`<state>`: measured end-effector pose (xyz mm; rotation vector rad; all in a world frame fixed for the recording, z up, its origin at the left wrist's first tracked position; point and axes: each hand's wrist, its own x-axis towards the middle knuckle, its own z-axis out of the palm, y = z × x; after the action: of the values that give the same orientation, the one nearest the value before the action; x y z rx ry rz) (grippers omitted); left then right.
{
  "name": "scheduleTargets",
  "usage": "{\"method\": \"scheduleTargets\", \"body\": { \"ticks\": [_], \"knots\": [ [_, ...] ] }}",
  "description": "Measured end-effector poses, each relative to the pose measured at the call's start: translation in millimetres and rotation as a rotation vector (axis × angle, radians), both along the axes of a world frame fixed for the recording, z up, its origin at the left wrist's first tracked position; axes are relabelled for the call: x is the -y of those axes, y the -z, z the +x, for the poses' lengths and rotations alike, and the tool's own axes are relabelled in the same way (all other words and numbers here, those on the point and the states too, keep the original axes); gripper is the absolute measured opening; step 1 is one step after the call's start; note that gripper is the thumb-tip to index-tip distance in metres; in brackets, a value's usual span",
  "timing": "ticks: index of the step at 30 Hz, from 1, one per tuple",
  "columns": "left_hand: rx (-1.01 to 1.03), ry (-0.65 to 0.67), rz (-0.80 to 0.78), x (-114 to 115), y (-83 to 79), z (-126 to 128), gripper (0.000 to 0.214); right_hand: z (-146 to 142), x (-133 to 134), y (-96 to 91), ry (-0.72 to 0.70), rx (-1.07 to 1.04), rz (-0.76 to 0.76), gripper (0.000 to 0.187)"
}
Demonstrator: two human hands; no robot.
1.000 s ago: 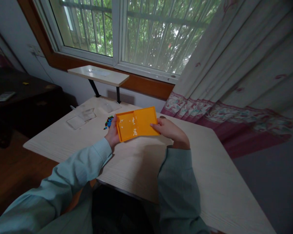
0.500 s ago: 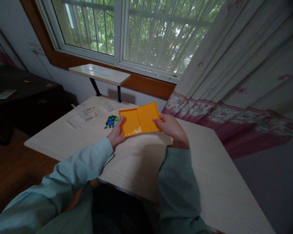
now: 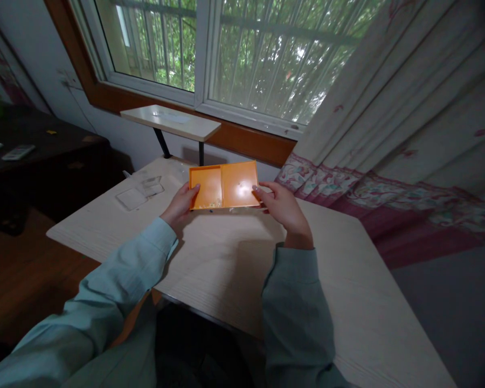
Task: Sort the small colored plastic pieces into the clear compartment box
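Note:
A shallow orange plastic tray [image 3: 208, 185] with a dividing line across its middle is held up over the table, tilted so its inside faces me. My left hand [image 3: 180, 203] grips its left end, thumb on the inner face. At the right end my right hand [image 3: 282, 205] pinches the edge, thumb in front and fingers behind. Small pale pieces [image 3: 210, 205] lie along the lower edge of the left section; their shape is too small to make out. The right section shines with reflected light.
Clear plastic containers [image 3: 132, 199] lie on the pale wooden table [image 3: 327, 285] at the left. A raised shelf [image 3: 178, 123] stands at the back, below the window. A curtain [image 3: 347, 134] hangs along the right side. Remotes [image 3: 19, 152] rest on a dark cabinet at far left.
Both hands have shifted the tray slightly left and up and tilted it differently. It now covers the pile of colourful little pieces that showed beside it. The view has turned slightly.

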<state>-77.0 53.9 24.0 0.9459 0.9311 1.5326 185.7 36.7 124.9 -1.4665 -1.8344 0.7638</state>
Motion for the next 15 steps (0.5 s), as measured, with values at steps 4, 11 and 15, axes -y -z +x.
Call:
{"method": "scheduleTargets", "body": {
  "ticks": [4,11,15],
  "knots": [
    [-0.089,-0.148,0.117,-9,3.9,-23,0.039,-4,4,-2.5,-0.011,-0.036,-0.125,0.043],
    [-0.262,-0.344,0.248,-3,-5.6,-37,0.031,-7,9,-7.1,-0.067,-0.006,-0.184,0.031],
    [-0.346,-0.408,0.19,-2,-2.8,-42,0.03,-6,8,-5.1,-0.108,0.005,-0.188,0.029]
  ]
}}
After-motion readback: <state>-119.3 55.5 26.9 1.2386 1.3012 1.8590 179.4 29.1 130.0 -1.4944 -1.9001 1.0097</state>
